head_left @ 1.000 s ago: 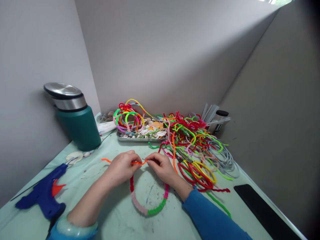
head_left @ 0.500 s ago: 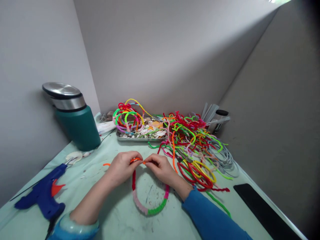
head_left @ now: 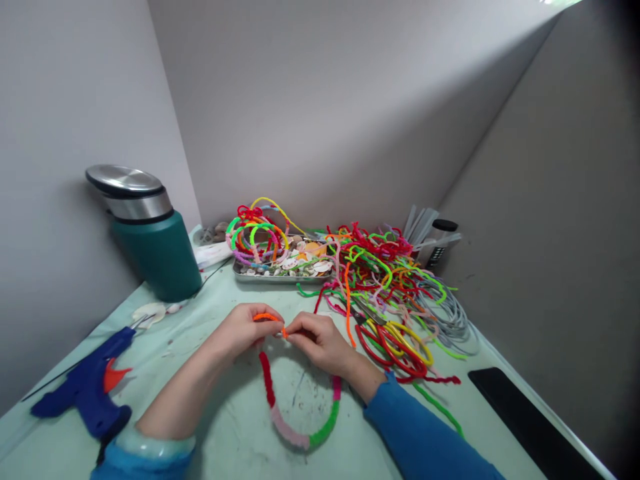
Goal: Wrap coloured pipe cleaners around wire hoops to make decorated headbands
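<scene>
A hoop wrapped in fuzzy wire (head_left: 293, 427) lies on the pale green table (head_left: 230, 440), with red, pink, green and magenta sections. My left hand (head_left: 239, 331) and my right hand (head_left: 320, 341) meet at the hoop's far side. Both pinch an orange pipe cleaner (head_left: 270, 319) that curls between the fingertips there. The left fingers curve over the orange strand; the right thumb and fingers press its other end against the hoop.
A blue glue gun (head_left: 85, 390) lies at the left edge. A green flask (head_left: 150, 240) stands behind it. A metal tray (head_left: 280, 270) of shells and a heap of pipe cleaners (head_left: 390, 293) fill the back. A black slab (head_left: 525, 420) lies right.
The loose orange tail that stuck out left of my left hand has been drawn in and curled over the hoop. The hoop has shifted slightly toward me.
</scene>
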Motion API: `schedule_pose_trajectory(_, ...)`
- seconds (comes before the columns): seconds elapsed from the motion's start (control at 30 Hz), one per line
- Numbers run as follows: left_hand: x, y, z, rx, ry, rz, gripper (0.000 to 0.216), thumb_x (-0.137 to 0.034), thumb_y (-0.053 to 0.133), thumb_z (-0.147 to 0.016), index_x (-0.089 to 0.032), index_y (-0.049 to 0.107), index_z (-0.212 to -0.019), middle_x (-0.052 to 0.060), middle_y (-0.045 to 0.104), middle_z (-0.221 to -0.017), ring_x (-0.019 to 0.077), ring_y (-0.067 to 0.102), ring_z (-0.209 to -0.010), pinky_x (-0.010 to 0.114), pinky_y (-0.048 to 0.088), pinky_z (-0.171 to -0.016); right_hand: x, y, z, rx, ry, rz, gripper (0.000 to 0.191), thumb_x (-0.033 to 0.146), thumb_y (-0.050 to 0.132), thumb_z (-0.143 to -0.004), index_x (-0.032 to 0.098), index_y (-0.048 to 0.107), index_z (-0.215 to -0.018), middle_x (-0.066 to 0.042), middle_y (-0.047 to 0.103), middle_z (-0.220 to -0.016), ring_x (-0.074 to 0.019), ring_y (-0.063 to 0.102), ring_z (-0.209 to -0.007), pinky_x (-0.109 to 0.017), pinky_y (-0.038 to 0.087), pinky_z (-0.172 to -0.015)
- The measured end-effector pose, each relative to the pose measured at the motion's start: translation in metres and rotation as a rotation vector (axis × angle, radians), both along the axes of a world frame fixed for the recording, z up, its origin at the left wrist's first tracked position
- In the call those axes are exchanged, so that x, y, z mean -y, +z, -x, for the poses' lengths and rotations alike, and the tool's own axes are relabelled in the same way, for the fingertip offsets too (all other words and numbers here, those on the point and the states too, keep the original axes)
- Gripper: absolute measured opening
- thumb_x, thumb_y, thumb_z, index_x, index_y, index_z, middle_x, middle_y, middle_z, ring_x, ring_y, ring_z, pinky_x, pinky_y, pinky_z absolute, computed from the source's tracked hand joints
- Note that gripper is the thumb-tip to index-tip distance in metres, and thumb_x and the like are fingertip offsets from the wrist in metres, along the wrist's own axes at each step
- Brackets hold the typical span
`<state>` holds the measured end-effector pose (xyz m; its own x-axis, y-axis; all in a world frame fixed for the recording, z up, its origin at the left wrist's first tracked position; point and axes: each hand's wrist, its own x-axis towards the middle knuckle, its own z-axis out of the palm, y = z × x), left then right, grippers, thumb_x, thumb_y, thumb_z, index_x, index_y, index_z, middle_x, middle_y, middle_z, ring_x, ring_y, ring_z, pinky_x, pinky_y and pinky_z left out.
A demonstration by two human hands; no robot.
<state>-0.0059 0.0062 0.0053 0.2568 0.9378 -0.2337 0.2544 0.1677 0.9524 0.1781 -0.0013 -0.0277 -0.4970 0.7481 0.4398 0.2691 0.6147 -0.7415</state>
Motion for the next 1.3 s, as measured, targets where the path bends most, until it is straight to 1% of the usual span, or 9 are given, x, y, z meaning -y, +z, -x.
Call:
schedule_pose_trajectory(0.2, -0.001, -0.007, 0.003, 0.087, -0.027, 0.095, 0.031, -0.039, 0.068, -0.062, -0.013, 0.062, -0.078, -0.001, 0.061, -0.058, 0.0037, 0.035, -0.034, 0.019, 0.018, -0.036, 0.000, -0.001, -0.001, -0.015, -0.009, -0.020, 0.010, 0.015, 0.054, -0.083, 0.016, 0.063, -0.085, -0.003, 0.063, -0.078, -0.0127, 0.057, -0.069, -0.023, 0.042, -0.063)
schedule_pose_trajectory(0.4, -0.003, -0.010, 0.005, 0.002, -0.008, 0.137, 0.037, -0.046, 0.068, -0.060, -0.013, 0.065, -0.076, -0.002, 0.057, -0.053, 0.0031, 0.030, -0.033, 0.019, 0.013, -0.034, 0.000, -0.001, 0.000, -0.068, -0.028, 0.070, 0.010, 0.019, 0.054, -0.084, 0.016, 0.061, -0.090, -0.003, 0.063, -0.078, -0.0122, 0.056, -0.067, -0.022, 0.043, -0.059)
schedule_pose_trajectory(0.53, -0.003, -0.008, 0.004, -0.019, -0.001, 0.155, 0.039, -0.047, 0.068, -0.057, -0.013, 0.066, -0.075, -0.003, 0.055, -0.050, 0.0034, 0.028, -0.031, 0.020, 0.012, -0.034, 0.000, 0.001, -0.001, -0.077, 0.005, 0.027, 0.017, 0.015, 0.053, -0.085, 0.017, 0.063, -0.099, -0.005, 0.065, -0.090, -0.0139, 0.059, -0.079, -0.024, 0.044, -0.070)
schedule_pose_trajectory(0.63, -0.002, -0.007, 0.002, -0.053, -0.001, 0.150, 0.039, -0.047, 0.068, -0.056, -0.013, 0.066, -0.073, -0.003, 0.054, -0.049, 0.0036, 0.028, -0.031, 0.021, 0.013, -0.035, -0.001, 0.000, -0.001, -0.066, -0.012, 0.001, 0.015, 0.016, 0.053, -0.085, 0.017, 0.064, -0.096, -0.005, 0.065, -0.087, -0.0141, 0.059, -0.078, -0.025, 0.044, -0.071)
schedule_pose_trajectory(0.87, -0.004, -0.011, 0.002, -0.216, -0.042, 0.002, 0.038, -0.050, 0.061, -0.063, -0.013, 0.067, -0.069, -0.005, 0.047, -0.045, 0.0071, 0.032, -0.038, 0.022, 0.021, -0.040, -0.005, -0.003, -0.001, -0.063, -0.084, -0.014, 0.012, 0.014, 0.054, -0.083, 0.017, 0.065, -0.088, -0.003, 0.065, -0.081, -0.0135, 0.059, -0.075, -0.024, 0.045, -0.069)
schedule_pose_trajectory(1.0, -0.003, -0.008, 0.003, -0.249, -0.083, -0.143, 0.041, -0.052, 0.058, -0.067, -0.013, 0.070, -0.070, -0.003, 0.052, -0.051, 0.0102, 0.038, -0.049, 0.022, 0.026, -0.046, -0.007, -0.004, -0.001, -0.084, -0.131, -0.002, 0.013, 0.012, 0.054, -0.083, 0.017, 0.065, -0.088, -0.003, 0.065, -0.080, -0.0133, 0.059, -0.073, -0.023, 0.044, -0.066)
schedule_pose_trajectory(1.13, -0.001, -0.001, 0.005, -0.239, -0.131, -0.161, 0.042, -0.050, 0.057, -0.070, -0.011, 0.071, -0.074, 0.001, 0.061, -0.060, 0.0141, 0.047, -0.057, 0.024, 0.032, -0.053, -0.008, -0.005, -0.001, -0.078, -0.156, 0.000, 0.013, 0.013, 0.054, -0.082, 0.017, 0.065, -0.087, -0.003, 0.065, -0.078, -0.0134, 0.059, -0.072, -0.023, 0.044, -0.064)
schedule_pose_trajectory(1.23, -0.003, -0.003, 0.006, -0.254, -0.189, -0.178, 0.037, -0.043, 0.059, -0.069, -0.011, 0.072, -0.084, 0.006, 0.068, -0.076, 0.0172, 0.053, -0.065, 0.025, 0.037, -0.058, -0.008, -0.006, -0.001, -0.067, -0.171, 0.000, 0.013, 0.013, 0.054, -0.082, 0.017, 0.065, -0.087, -0.003, 0.065, -0.078, -0.0134, 0.059, -0.072, -0.023, 0.044, -0.063)
schedule_pose_trajectory(1.3, -0.004, -0.006, 0.007, -0.329, -0.216, -0.233, 0.034, -0.039, 0.057, -0.071, -0.013, 0.073, -0.084, 0.006, 0.069, -0.079, 0.0181, 0.055, -0.067, 0.025, 0.037, -0.059, -0.008, -0.007, -0.001, -0.061, -0.174, 0.003, 0.015, 0.011, 0.054, -0.081, 0.017, 0.065, -0.088, -0.002, 0.066, -0.079, -0.0134, 0.059, -0.073, -0.023, 0.044, -0.064)
